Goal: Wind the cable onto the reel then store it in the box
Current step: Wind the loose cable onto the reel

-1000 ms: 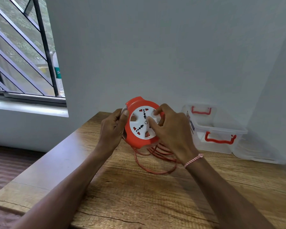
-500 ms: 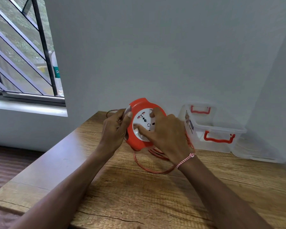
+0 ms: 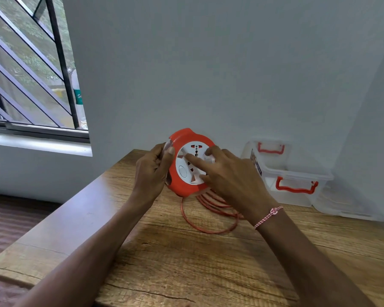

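- Since the earlier frames your right hand has turned the white socket face, so its holes now sit at a different angle, and the reel is held a little higher against the wall.
- Head view: your left hand is closed round the reel's left rim, thumb on the front edge, holding it upright above the bench.
- Your right hand lies on the white face with fingers spread, the fingertips pressing on it and covering its right side.
- Loose orange cable hangs from the reel's underside and lies in several loops on the bench, partly hidden behind your right wrist.
- Just right of your right hand, the clear box with red handles stands open against the wall; your knuckles cover its near left corner.
- Its clear lid lies flat beside it, further right.
- At far left, a barred window has a bottle on its sill.
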### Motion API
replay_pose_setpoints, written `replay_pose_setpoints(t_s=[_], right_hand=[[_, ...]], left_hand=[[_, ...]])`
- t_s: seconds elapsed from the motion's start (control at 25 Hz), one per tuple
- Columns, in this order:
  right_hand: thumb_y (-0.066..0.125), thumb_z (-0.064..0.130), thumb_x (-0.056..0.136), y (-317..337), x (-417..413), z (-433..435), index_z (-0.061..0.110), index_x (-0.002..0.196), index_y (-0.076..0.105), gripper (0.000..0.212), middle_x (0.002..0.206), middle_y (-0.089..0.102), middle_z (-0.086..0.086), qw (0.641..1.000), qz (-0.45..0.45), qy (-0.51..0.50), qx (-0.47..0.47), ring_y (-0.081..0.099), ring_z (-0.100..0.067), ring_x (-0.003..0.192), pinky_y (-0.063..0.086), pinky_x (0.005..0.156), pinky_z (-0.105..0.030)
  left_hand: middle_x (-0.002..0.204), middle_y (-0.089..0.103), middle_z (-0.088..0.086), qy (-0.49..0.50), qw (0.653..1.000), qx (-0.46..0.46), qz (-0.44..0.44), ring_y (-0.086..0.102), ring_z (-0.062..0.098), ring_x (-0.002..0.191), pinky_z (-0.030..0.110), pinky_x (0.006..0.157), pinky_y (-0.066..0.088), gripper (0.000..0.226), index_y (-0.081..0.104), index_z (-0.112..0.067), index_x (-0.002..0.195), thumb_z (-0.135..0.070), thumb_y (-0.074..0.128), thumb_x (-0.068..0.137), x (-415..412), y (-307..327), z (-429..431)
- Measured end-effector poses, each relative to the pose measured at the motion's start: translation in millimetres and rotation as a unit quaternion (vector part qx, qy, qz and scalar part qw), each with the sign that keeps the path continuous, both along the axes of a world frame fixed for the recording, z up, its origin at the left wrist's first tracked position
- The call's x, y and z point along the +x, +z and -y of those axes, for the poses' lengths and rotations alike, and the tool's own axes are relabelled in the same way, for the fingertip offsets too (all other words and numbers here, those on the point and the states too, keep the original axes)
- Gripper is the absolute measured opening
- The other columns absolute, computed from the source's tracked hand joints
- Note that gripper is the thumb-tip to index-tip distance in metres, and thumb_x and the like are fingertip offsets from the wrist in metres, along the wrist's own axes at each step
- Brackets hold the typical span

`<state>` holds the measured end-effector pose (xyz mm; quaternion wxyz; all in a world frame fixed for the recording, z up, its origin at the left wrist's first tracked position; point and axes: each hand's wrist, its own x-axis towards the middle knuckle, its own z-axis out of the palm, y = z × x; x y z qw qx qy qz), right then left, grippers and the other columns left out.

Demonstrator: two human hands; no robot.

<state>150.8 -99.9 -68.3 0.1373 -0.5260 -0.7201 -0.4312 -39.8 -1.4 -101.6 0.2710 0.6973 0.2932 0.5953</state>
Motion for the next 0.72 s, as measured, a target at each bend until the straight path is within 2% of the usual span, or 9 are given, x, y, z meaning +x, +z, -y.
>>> replay_pose_setpoints(t_s=[0.08, 0.2, 0.32, 0.4, 0.48, 0.52, 0.56, 0.64, 0.72], right_hand=[[0.075, 0.046, 0.095, -6.3, -6.1, -1.9, 0.036, 0.159, 0.04, 0.074, 0.114, 0.075, -0.011, 1.0, 0.013, -0.002, 0.0, 0.075, -0.026, 0.089, 0.055, 0.056, -0.03], [0.078, 0.053, 0.089, -8.8, -14.7, -1.8, 0.028, 0.147, 0.059, 0.066, 0.083, 0.079, -0.007, 0.998, -0.041, 0.013, 0.041, 0.073, -0.022, 0.063, 0.05, 0.051, -0.025], [0.078, 0.065, 0.082, -6.5, -26.9, -1.9, 0.017, 0.126, 0.07, 0.066, 0.075, 0.077, -0.004, 0.975, -0.212, 0.003, 0.06, 0.07, -0.022, 0.059, 0.055, 0.051, -0.029], [0.072, 0.07, 0.083, -5.1, -36.5, -5.2, 0.015, 0.118, 0.066, 0.065, 0.082, 0.077, 0.0, 0.9, -0.435, 0.007, 0.001, 0.072, -0.019, 0.066, 0.061, 0.056, -0.036], [0.075, 0.063, 0.086, -2.3, -41.9, -10.1, 0.017, 0.11, 0.059, 0.054, 0.072, 0.078, 0.001, 0.741, -0.665, 0.061, -0.064, 0.075, -0.015, 0.057, 0.065, 0.057, -0.041], [0.076, 0.058, 0.088, 0.1, -43.2, -8.8, 0.019, 0.108, 0.058, 0.047, 0.066, 0.077, -0.002, 0.685, -0.72, 0.083, -0.078, 0.075, -0.016, 0.052, 0.066, 0.057, -0.045], [0.076, 0.055, 0.09, 2.2, -41.0, -5.9, 0.021, 0.107, 0.059, 0.042, 0.065, 0.077, -0.003, 0.7, -0.705, 0.091, -0.071, 0.074, -0.016, 0.053, 0.066, 0.06, -0.045], [0.075, 0.052, 0.091, 1.2, -25.5, -1.6, 0.021, 0.111, 0.063, 0.038, 0.081, 0.077, 0.002, 0.875, -0.48, 0.069, 0.014, 0.073, -0.013, 0.063, 0.062, 0.06, -0.035], [0.076, 0.043, 0.093, 2.6, -12.1, 0.6, 0.022, 0.123, 0.064, 0.039, 0.105, 0.074, -0.004, 0.969, -0.222, 0.089, 0.064, 0.073, -0.02, 0.077, 0.054, 0.052, -0.028]], left_hand=[[0.089, 0.078, 0.004, -0.006, 1.0, 0.018, -0.012, 0.079, 0.017, 0.078, 0.042, 0.063, 0.066, 0.029, 0.067, -0.025, 0.11, -0.048, 0.05, 0.105, -0.1, -0.8, 0.3], [0.082, 0.076, 0.004, -0.011, 0.999, 0.04, -0.023, 0.076, 0.018, 0.071, 0.034, 0.057, 0.063, 0.025, 0.066, -0.034, 0.107, -0.051, 0.048, 0.104, 0.1, -1.1, 4.1], [0.077, 0.073, 0.01, 0.002, 0.998, 0.053, -0.021, 0.071, 0.021, 0.067, 0.038, 0.057, 0.059, 0.038, 0.068, -0.024, 0.108, -0.054, 0.047, 0.102, 2.9, -2.4, 4.9], [0.08, 0.074, 0.007, 0.005, 0.998, 0.058, -0.011, 0.073, 0.018, 0.071, 0.035, 0.059, 0.061, 0.04, 0.069, -0.019, 0.111, -0.052, 0.047, 0.103, 5.4, -3.5, 5.2], [0.081, 0.076, 0.003, 0.01, 0.998, 0.063, 0.004, 0.076, 0.014, 0.073, 0.029, 0.058, 0.062, 0.032, 0.068, -0.024, 0.109, -0.049, 0.049, 0.104, 7.2, -3.7, 5.9], [0.081, 0.076, 0.003, 0.011, 0.998, 0.06, 0.013, 0.076, 0.014, 0.072, 0.03, 0.056, 0.062, 0.024, 0.067, -0.03, 0.107, -0.047, 0.05, 0.105, 7.9, -3.2, 6.5], [0.081, 0.076, 0.006, 0.011, 0.998, 0.05, 0.023, 0.076, 0.015, 0.072, 0.034, 0.056, 0.063, 0.017, 0.065, -0.035, 0.105, -0.045, 0.051, 0.106, 8.6, -2.4, 7.0], [0.085, 0.076, 0.012, 0.014, 0.999, 0.022, 0.043, 0.076, 0.02, 0.074, 0.043, 0.059, 0.064, 0.015, 0.063, -0.041, 0.103, -0.043, 0.049, 0.107, 7.4, 0.6, 5.8], [0.086, 0.075, 0.009, 0.016, 0.998, 0.009, 0.054, 0.076, 0.02, 0.074, 0.045, 0.06, 0.064, 0.016, 0.062, -0.041, 0.103, -0.04, 0.047, 0.108, 4.2, 3.1, 3.4]])
